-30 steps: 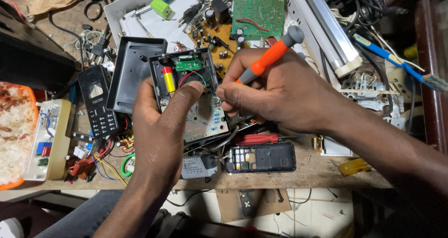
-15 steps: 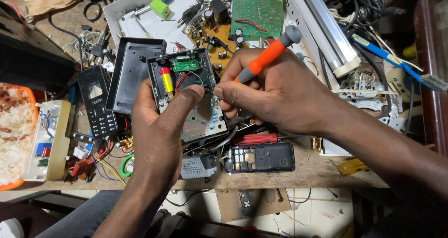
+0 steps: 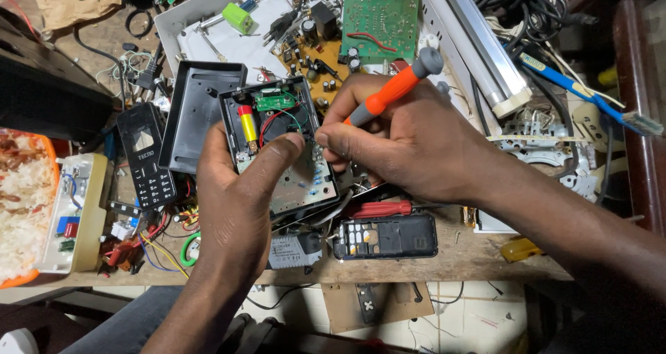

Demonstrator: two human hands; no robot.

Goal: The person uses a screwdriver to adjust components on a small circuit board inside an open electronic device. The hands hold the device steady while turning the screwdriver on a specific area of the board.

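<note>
Now the left hand (image 3: 236, 208) grips the opened black device (image 3: 277, 146) from the near side, thumb lying across its board. Right hand (image 3: 409, 146) is closed around an orange screwdriver (image 3: 388, 90), its tip down at the device's right edge.

Screwdriver (image 3: 392, 90): orange grip, grey cap. Case (image 3: 277, 142): black, yellow cell, small green board, red and green wires inside. Lid (image 3: 198, 114): black. Big board (image 3: 381, 10): green. Second screwdriver (image 3: 381, 208): red. Phone (image 3: 147, 156): black.
</note>
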